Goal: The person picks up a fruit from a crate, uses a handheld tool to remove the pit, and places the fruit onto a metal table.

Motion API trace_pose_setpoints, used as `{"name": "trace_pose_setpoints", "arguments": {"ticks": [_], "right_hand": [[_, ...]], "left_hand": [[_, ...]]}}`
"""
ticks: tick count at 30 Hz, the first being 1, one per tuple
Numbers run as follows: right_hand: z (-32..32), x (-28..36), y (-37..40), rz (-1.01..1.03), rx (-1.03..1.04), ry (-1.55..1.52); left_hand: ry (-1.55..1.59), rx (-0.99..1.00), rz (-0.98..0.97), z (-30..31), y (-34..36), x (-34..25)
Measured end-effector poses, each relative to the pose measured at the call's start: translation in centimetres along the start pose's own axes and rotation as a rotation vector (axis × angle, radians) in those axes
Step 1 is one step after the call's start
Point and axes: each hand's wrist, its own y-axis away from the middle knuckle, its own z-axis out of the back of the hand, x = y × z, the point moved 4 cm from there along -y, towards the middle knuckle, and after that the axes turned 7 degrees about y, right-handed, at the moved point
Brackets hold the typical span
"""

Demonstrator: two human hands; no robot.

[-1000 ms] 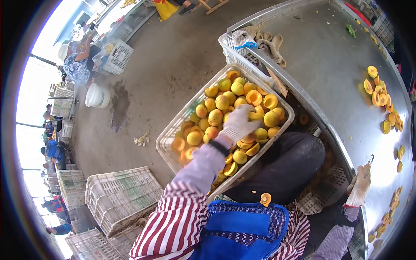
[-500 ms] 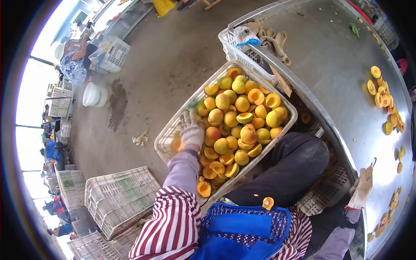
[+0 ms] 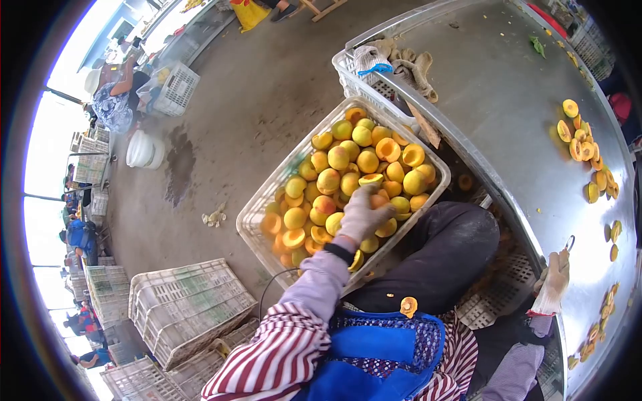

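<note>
The left hand, gloved, was found low over the fruit in a white crate; a halved fruit lay directly beyond its fingertips, cut face up, its longer axis across the line of the fingers. Whether those fingers gripped anything could not be told from where I stood. The right hand, well apart at the table's edge, was closed around a ring-ended tool. The crate held a mix of halves and rounded fruit, heaped near its rim. The steel table bore loose fruit halves; a second crate stood by its corner, and a bucket on the floor.
</note>
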Motion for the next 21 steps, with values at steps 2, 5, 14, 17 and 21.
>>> {"name": "trace_pose_setpoints", "arguments": {"ticks": [2,5,14,17,21], "right_hand": [[-0.2,0.2,0.4,0.007,-0.016,-0.024],[0.2,-1.4,-1.2,-0.008,0.041,-0.034],[0.1,-2.0,-1.7,0.024,0.008,0.008],[-0.2,-1.1,-0.9,0.019,-0.017,0.014],[0.0,-0.7,-0.7,0.009,-0.017,0.013]], "left_hand": [[0.162,-0.079,0.033,3.2,0.8,1.7],[-0.048,-0.330,0.134,10.5,3.6,3.5],[-0.601,-0.144,-0.071,15.3,2.8,15.9],[-0.457,-0.247,-0.067,15.8,1.8,15.7],[-0.372,-0.256,0.019,16.9,1.1,11.8]]}}
